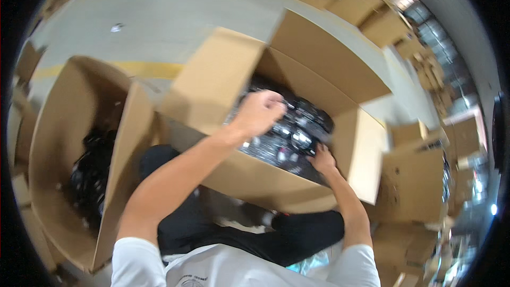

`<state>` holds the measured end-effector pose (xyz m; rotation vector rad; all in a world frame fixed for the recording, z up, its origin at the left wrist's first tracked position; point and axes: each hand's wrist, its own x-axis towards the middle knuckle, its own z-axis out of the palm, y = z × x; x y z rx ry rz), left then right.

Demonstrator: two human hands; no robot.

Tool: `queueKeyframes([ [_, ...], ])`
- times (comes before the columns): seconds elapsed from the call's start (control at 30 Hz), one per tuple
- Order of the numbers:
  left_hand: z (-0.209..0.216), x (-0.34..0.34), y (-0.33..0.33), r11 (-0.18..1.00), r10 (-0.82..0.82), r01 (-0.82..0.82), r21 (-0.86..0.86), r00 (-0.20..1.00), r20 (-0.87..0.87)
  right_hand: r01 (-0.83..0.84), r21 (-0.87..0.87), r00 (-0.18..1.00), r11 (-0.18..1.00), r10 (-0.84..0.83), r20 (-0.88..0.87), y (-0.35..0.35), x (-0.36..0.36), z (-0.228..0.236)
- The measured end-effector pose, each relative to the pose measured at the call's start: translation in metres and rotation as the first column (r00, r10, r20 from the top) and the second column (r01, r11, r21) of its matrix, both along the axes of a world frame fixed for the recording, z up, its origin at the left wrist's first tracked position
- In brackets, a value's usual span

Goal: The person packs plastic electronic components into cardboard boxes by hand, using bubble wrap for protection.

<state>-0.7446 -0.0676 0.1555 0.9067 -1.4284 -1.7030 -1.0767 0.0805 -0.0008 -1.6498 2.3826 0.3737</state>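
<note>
In front of me stands an open cardboard box (281, 188) holding several glossy black items in clear plastic wrap (271, 148). My left hand (260, 110) is over the box's left part, above the wrapped items, with its fingers curled in. Whether anything is inside that curl is hidden. Down in the box's right side, my right hand (323, 159) has its fingers against the edge of a shiny black plastic-wrapped item (304, 139). Its fingertips are partly out of sight.
At my left is a second open carton (119, 172) with black plastic-wrapped things (91, 175) deep inside. More cardboard boxes (406, 180) stand on the right, and others (361, 0) line the far side. A yellow line (154, 69) crosses the grey floor (175, 10), where a small white scrap (117, 27) lies.
</note>
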Motion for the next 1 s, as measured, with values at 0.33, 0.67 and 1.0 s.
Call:
queueKeyframes([
  [0.33,0.089,0.128,0.013,0.798,0.014,0.081,-0.598,0.988,0.153,-0.172,0.037,0.955,0.984,0.158,0.25,0.011,-0.034,-0.011],
  [0.67,-0.091,0.508,0.001,0.986,0.109,0.069,-0.149,0.403,0.909,0.19,0.116,0.469,0.975,-0.194,0.862,0.029,-0.001,0.042],
  [1.0,-0.213,0.485,0.09,0.902,-0.25,-0.07,0.426,0.72,0.647,-0.194,0.194,0.776,0.962,0.03,0.63,0.019,0.132,0.092],
])
